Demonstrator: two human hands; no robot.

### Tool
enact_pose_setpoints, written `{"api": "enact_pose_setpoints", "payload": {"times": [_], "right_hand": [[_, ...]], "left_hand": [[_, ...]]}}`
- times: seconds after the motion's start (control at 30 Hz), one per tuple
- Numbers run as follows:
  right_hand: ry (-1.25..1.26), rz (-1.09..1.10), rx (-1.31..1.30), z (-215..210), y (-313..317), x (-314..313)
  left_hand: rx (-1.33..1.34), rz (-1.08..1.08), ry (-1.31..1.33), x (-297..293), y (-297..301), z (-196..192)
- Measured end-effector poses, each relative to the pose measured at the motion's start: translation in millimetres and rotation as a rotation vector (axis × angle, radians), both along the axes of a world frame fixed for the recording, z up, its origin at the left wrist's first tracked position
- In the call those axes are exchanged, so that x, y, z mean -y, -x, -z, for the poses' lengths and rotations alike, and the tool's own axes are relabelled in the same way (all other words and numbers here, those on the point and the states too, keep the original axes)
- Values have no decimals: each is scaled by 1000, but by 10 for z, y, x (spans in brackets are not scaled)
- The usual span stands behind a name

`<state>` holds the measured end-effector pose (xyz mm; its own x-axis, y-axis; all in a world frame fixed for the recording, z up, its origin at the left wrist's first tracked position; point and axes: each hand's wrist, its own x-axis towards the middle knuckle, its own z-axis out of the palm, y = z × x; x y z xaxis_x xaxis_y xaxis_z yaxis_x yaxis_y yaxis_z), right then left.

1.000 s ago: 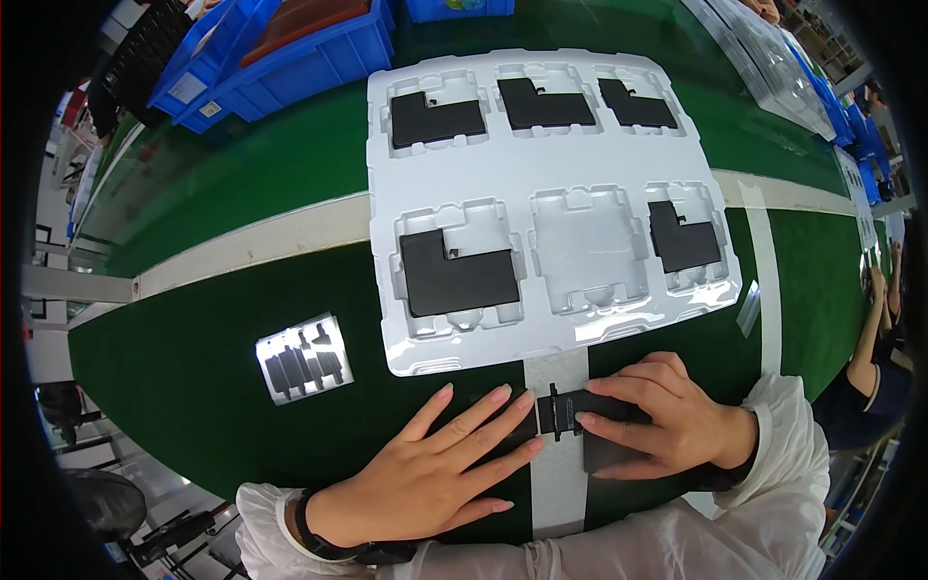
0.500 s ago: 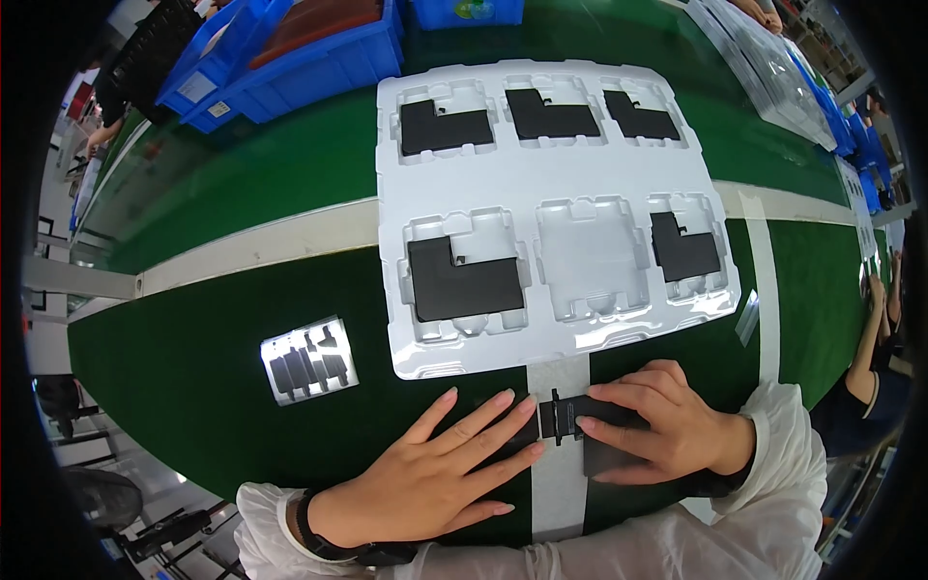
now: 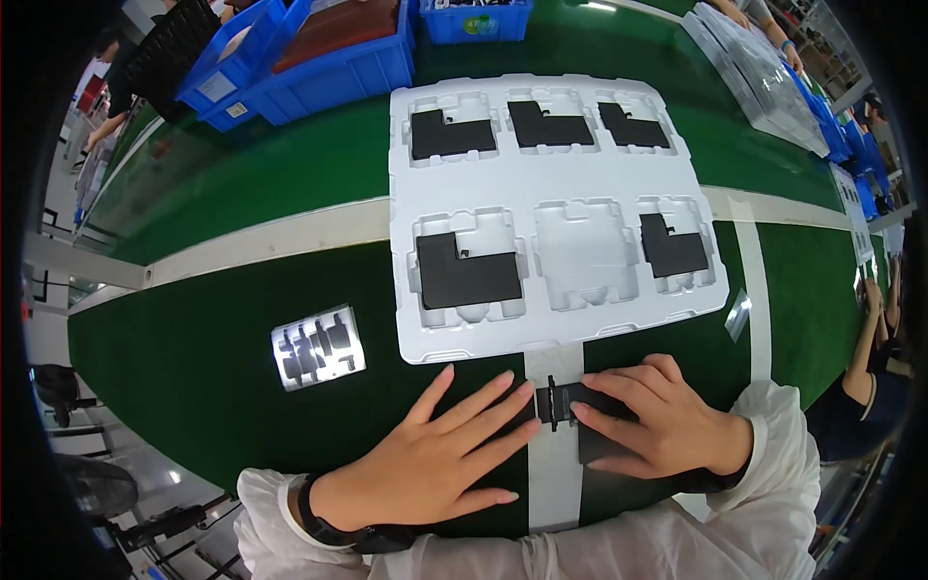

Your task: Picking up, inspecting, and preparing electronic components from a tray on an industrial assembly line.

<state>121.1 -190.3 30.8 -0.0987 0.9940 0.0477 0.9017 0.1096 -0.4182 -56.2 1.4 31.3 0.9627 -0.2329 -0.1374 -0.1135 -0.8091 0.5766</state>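
A flat black part lies on the table under my right hand, whose bent fingers grip and press it; its full outline is hidden. At its left end is a short black tab with a thin dark crosspiece, over a pale strip on the table. My left hand lies palm down with fingers spread, its fingertips at the tab's left end. Beyond my hands sits a white moulded tray holding several black L-shaped parts. The front middle pocket has no part in it.
A shiny card with dark shapes lies left of the tray, and a small clear strip right of it. Blue bins stand at the far left. Stacked clear trays lie far right. Other people stand around the edges.
The whole view has shifted a little, so the tray and card sit slightly differently in it. Both hands keep nearly the same pose around the black part.
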Motion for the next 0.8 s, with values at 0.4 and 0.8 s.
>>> {"api": "enact_pose_setpoints", "payload": {"times": [0.4,0.8], "right_hand": [[-54,-6,78,-61,94,69],[-106,-25,109,-110,153,105]], "left_hand": [[316,-76,-192,250,-114,123],[508,-194,-120,291,-155,239]]}}
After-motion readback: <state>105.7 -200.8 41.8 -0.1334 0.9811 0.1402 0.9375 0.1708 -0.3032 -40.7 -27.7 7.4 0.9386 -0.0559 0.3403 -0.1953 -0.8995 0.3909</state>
